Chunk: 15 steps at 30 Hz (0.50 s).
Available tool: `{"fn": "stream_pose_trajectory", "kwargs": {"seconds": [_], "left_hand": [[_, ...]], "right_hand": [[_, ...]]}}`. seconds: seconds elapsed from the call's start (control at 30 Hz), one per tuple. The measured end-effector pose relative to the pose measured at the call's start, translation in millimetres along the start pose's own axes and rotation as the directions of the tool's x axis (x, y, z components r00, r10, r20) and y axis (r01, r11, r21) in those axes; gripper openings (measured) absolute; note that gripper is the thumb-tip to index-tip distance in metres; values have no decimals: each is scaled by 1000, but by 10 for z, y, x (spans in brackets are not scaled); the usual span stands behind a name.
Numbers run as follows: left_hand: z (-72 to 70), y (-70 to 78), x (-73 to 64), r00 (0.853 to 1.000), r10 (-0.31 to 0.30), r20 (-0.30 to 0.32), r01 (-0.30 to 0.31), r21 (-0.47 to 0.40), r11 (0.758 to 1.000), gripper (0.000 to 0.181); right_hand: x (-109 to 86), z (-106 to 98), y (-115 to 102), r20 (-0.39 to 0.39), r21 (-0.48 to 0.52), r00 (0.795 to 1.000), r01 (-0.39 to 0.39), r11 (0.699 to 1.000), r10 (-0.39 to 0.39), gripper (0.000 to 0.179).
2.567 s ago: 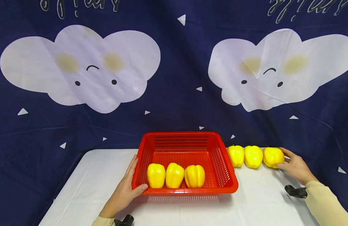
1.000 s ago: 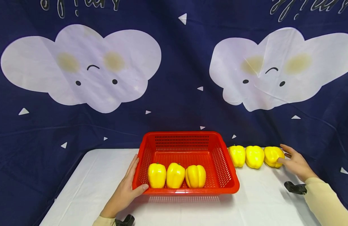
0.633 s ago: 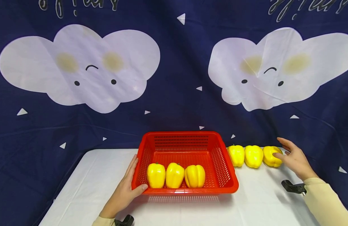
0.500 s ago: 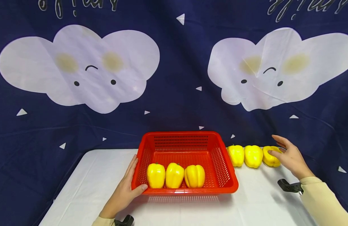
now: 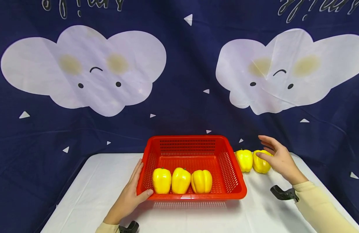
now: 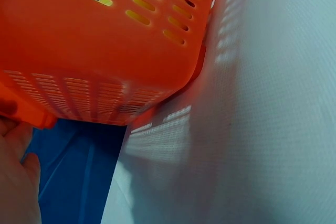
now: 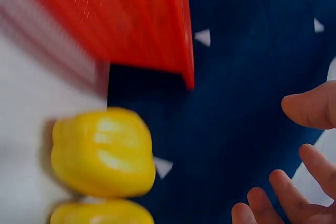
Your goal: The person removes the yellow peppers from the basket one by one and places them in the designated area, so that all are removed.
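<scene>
A red plastic basket (image 5: 191,196) stands on the white table with three yellow bell peppers (image 5: 180,180) along its front side. My left hand (image 5: 127,197) rests against the basket's front left corner, fingers straight along the left side and thumb on the front rim. My right hand (image 5: 279,160) hovers over the row of peppers right of the basket, fingers spread and holding nothing. Two peppers of that row show, the nearer-to-basket pepper (image 5: 244,160) and the one beside it (image 5: 261,163), partly covered by the hand. The row's third pepper is out of sight.
The white tablecloth (image 5: 95,181) reaches back to a dark blue backdrop (image 5: 191,106) printed with clouds and small triangles. Black wrist straps (image 5: 284,193) sit at both cuffs. In the right wrist view the basket (image 7: 142,19) is close to a pepper (image 7: 105,150).
My right hand has let go of the rightmost pepper, risen and moved left over the row, now hiding that pepper's place. My left hand and the basket have stayed put.
</scene>
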State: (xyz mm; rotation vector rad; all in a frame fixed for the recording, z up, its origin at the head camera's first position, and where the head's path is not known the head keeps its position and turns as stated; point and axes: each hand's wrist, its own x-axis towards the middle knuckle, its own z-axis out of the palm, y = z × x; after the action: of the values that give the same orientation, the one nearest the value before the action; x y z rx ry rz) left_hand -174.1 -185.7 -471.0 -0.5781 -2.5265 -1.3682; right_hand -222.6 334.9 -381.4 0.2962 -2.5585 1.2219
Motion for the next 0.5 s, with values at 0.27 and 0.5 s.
{"fn": "stream_pose_trajectory", "kwargs": {"seconds": [0.27,0.5], "left_hand": [[-1,-5,-1,1000,-7,3,7,1,1000,94],[-5,11,0,1000,-15,6,15,-10,1000,94]], "right_hand": [[33,233,-296,50,77,998,24,997,-28,61],[138,456,-514,98,163,993,52,985,-69,59]]}}
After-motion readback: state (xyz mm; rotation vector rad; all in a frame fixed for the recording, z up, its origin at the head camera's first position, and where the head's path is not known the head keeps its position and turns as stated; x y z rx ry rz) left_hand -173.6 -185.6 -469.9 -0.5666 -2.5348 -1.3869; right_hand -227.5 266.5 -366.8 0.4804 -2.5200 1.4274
